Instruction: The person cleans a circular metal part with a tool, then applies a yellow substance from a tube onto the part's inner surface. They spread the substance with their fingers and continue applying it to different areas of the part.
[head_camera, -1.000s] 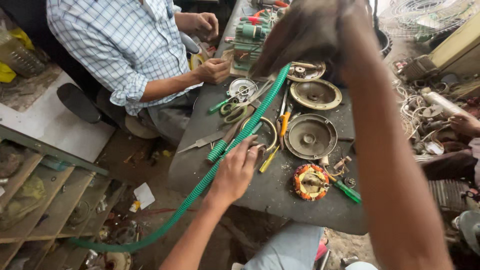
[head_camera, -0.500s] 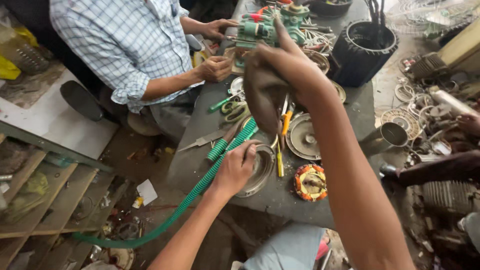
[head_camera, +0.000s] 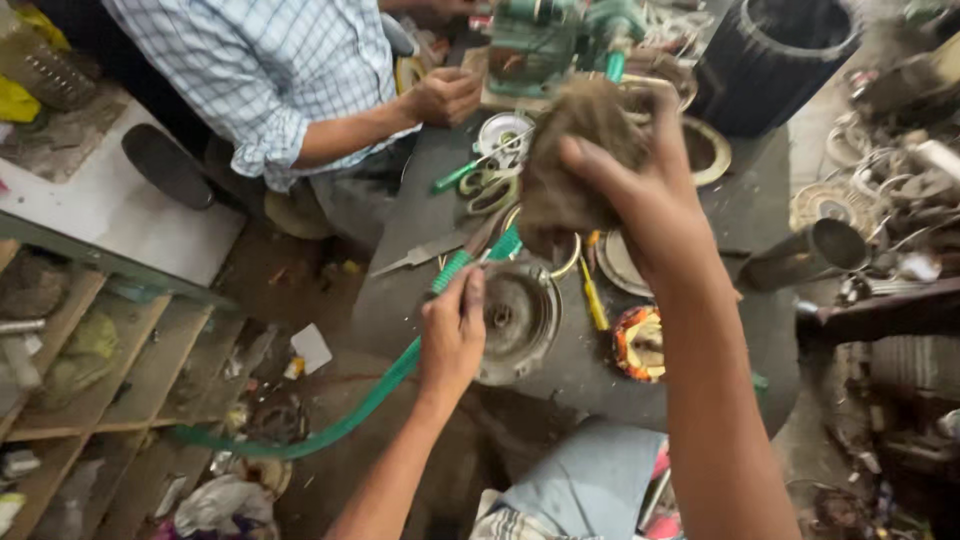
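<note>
a: what has the right hand (head_camera: 640, 190) got?

b: its fingers are curled tight around a wad of dirty brown rag (head_camera: 575, 160), held up above the table. the cloth hangs bunched down from the fist, over the round metal parts.

a: and the left hand (head_camera: 455, 330)?

b: closed on a green ribbed plastic hose (head_camera: 385, 385), thumb and fingers wrapped around it at the table's near edge. the hose runs up past the hand toward the rag and curves down the other way to the littered floor on the left.

a: what lies right beside that hand?

b: a round grey metal motor cover (head_camera: 515, 320) with a hub hole in the middle, flat on the dark worn table (head_camera: 400, 290). the left hand's knuckles are just at its rim.

a: further out?

b: a yellow-handled screwdriver (head_camera: 592, 295) to the right of the cover, then a round motor winding bound in orange and red (head_camera: 640, 345) near the right forearm. a grey metal blade (head_camera: 420, 255) lies left of the hose, and a green-handled screwdriver (head_camera: 462, 175) beyond it.

a: anyone else there?

b: a person in a light blue checked shirt (head_camera: 260, 75) sits at the far left of the table, one fist (head_camera: 445, 95) resting near a green machine (head_camera: 550, 40). a big black ribbed cylinder (head_camera: 775, 60) stands at the far right corner.
</note>
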